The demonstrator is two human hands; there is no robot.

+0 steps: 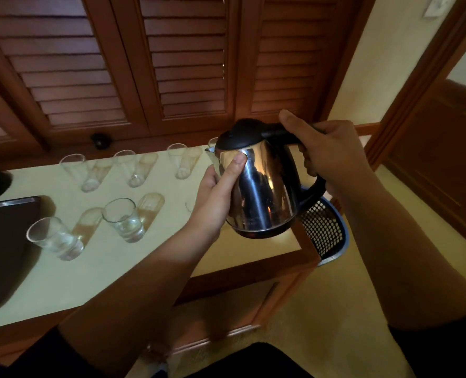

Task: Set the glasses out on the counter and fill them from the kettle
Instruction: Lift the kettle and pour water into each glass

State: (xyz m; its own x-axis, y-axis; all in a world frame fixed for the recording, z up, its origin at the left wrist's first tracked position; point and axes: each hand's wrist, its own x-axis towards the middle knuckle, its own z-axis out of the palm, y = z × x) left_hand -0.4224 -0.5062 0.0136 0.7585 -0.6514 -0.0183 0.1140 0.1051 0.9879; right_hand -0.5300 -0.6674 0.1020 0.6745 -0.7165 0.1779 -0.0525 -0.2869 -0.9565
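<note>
- Steel kettle [261, 192] held up in the air over the right end of the pale surface [133, 268], tilted a little, spout toward the far glasses.
- Right hand [332, 156]: grip wrapped tight round the black handle, thumb up on top by the lid.
- Left hand [218, 192]: cupped against the kettle's steel wall, thumb pressed on the front near the spout; steadying, not carrying.
- Glasses already out: three in the back row [129, 167], a fourth rim [212, 141] peeping behind the lid, two nearer [122, 219] and [54, 237]; another edge half hidden by the left wrist. Water in them: hard to tell.
- Risk of a burn: bare palm on metal, if the contents are hot.
- Risk of spill: spout high above narrow rims, so a quick tilt likely to overshoot onto the surface.
- Risk of a knock: left forearm close over the half-hidden glass; a careless sweep leftward could tip it.
- Mesh basket [324, 230] just beyond the right edge, in the way of any drips.
</note>
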